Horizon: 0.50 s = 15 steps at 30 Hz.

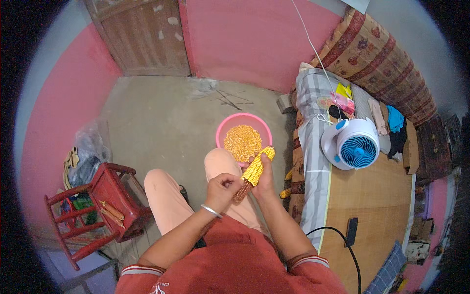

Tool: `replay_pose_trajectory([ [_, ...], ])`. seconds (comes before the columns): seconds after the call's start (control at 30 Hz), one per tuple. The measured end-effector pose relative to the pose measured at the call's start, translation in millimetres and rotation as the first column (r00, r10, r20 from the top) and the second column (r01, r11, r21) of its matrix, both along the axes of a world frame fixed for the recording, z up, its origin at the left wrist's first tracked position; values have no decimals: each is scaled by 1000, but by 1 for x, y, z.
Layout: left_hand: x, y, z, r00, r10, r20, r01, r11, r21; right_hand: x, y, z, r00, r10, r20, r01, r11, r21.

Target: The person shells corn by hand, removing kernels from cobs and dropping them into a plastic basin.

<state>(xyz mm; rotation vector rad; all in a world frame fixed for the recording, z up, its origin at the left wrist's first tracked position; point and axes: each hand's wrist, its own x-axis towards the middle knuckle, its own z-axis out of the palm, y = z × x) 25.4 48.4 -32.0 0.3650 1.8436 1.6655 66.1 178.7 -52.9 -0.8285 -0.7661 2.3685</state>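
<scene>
A partly shelled ear of corn (259, 164) slants over my lap, its tip up and to the right. Yellow kernels cover most of it, while the lower end is bare reddish-brown cob (242, 192). My right hand (265, 176) wraps around its right side, the thumb along the kernels. At the border between kernels and bare cob, my left hand (222, 191), with a silver bangle at the wrist, presses with curled fingers and thumb. Just beyond my knee a pink plastic basin (219, 133) on the floor holds loose corn kernels (242, 142).
To my left stands a red wooden chair (114, 198) with shelled cobs (112, 213) on its seat. At right, a bed (361, 194) carries a white and blue fan (352, 145) and a phone (351, 231). Yellow corn ears (285, 193) lie beside the bed; thin sticks (227, 98) lie beyond the basin.
</scene>
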Motion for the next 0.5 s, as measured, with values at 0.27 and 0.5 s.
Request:
replay_pose_trajectory([
  [0.27,-27,10,-14,855,-32,517,-30,993,111,16,3,-14,996,-10,-84,-16,956,-294],
  [0.5,-69,57,39,960,-11,281,-11,997,78,14,8,-6,996,-61,-69,39,959,-279],
])
